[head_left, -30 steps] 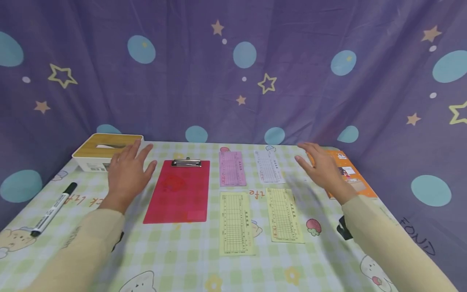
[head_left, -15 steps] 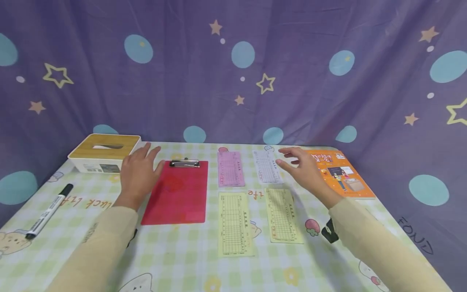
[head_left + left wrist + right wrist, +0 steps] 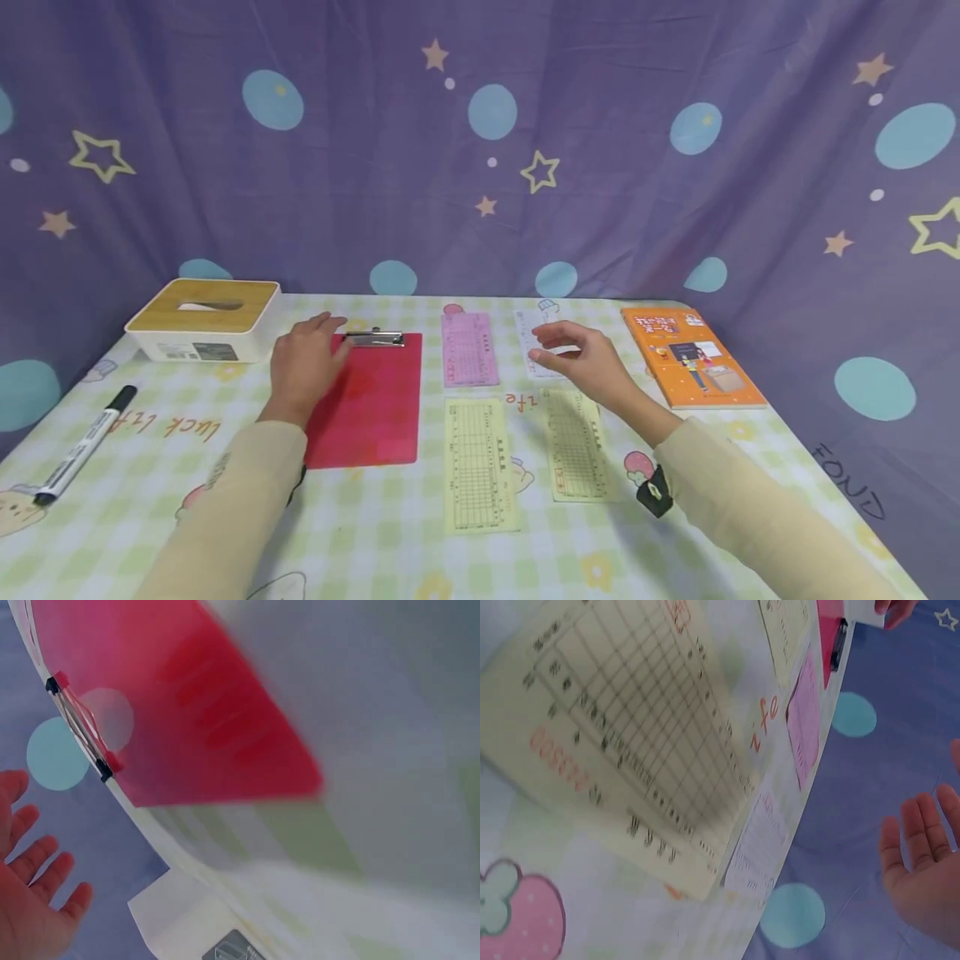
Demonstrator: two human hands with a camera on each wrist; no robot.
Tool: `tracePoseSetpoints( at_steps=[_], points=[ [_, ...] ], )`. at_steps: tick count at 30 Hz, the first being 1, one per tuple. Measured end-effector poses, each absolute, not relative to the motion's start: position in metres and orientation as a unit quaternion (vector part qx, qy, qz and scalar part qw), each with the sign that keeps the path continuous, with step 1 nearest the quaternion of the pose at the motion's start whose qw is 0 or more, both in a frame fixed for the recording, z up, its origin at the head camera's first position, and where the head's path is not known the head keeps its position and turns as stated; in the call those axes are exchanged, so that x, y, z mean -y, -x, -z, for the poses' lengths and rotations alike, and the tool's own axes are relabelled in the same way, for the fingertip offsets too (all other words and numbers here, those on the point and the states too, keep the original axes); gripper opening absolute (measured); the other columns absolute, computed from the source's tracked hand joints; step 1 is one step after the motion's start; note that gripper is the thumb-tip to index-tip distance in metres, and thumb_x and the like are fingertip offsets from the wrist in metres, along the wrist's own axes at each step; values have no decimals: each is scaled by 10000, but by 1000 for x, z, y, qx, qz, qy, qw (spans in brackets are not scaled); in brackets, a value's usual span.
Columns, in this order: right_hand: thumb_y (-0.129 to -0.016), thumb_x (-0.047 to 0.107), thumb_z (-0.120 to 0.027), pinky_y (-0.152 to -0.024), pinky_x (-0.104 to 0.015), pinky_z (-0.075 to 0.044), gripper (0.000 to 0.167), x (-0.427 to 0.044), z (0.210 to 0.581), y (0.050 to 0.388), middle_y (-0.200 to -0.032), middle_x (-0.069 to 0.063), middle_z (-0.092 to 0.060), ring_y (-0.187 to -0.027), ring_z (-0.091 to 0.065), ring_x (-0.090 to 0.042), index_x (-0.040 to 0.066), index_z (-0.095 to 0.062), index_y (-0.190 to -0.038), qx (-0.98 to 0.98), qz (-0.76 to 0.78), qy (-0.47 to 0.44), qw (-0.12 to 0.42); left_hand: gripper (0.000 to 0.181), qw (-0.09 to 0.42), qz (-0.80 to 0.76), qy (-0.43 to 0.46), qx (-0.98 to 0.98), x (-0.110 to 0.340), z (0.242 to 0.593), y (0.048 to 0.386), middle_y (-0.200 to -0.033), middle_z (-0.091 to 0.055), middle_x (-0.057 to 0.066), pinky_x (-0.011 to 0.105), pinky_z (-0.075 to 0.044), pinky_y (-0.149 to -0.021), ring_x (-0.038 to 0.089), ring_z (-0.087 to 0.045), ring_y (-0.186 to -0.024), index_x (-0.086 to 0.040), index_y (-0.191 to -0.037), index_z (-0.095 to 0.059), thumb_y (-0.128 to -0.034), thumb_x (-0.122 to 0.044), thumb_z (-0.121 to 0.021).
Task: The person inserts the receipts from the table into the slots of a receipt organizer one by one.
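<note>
Red clipboard point(image 3: 375, 408) near the left of two empty hands point(image 3: 303, 368) point(image 3: 585, 358) (both loosely spread).

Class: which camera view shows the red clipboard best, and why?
The head view: the red clipboard shows nearly whole, the left hand covering part of its left side. The left wrist view crops it; the right wrist view catches only a sliver.

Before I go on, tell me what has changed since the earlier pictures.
The left hand moved right, from near the box toward the clipboard. The right hand moved left, from near the book toward the white slip. Nothing was taken hold of or let go. The box, clipboard, book, marker, pink slip and yellow slips stayed put.
</note>
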State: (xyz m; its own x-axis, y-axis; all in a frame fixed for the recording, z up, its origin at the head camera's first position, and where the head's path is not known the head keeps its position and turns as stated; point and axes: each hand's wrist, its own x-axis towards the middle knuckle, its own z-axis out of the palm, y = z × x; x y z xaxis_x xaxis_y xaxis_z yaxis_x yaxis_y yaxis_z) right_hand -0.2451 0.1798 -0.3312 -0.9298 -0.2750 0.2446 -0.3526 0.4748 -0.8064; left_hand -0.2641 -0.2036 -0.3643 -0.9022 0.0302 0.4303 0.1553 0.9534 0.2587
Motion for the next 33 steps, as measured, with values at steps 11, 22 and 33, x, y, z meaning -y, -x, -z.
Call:
tracePoseSetpoints(
  at_steps=[11,22,33],
  points=[
    [-920,173,-775,-959,-391,-532,376,-162,333,236,-1253,-104,-675,-1181,-610,-353,48,-679,-1261,838,-509,-198,-19,420,118,289,8,950,204,368,283,-1177,-649,305,599,-456,-978,465,-584,-1101,10,-1349,-605,-978,-178,-666],
    [-890,177,-808,-889,-368,-556,429,-152,350,234,-1304,-188,-624,-1172,-608,-289,40,-673,-1273,839,-505,-181,-89,448,114,326,-23,938,199,383,297,-1242,-638,304,577,-437,-1015,493,-565,-1165,20,-1331,-615,-944,-189,-706],
    [-868,183,-825,-902,-324,-530,484,-144,363,239,-1275,-158,-648,-1163,-621,-324,9,-655,-1287,855,-456,-201,-142,545,53,289,1,956,200,385,309,-1335,-566,336,595,-400,-1054,528,-505,-1246,20,-1388,-565,-931,-223,-738]
  ],
)
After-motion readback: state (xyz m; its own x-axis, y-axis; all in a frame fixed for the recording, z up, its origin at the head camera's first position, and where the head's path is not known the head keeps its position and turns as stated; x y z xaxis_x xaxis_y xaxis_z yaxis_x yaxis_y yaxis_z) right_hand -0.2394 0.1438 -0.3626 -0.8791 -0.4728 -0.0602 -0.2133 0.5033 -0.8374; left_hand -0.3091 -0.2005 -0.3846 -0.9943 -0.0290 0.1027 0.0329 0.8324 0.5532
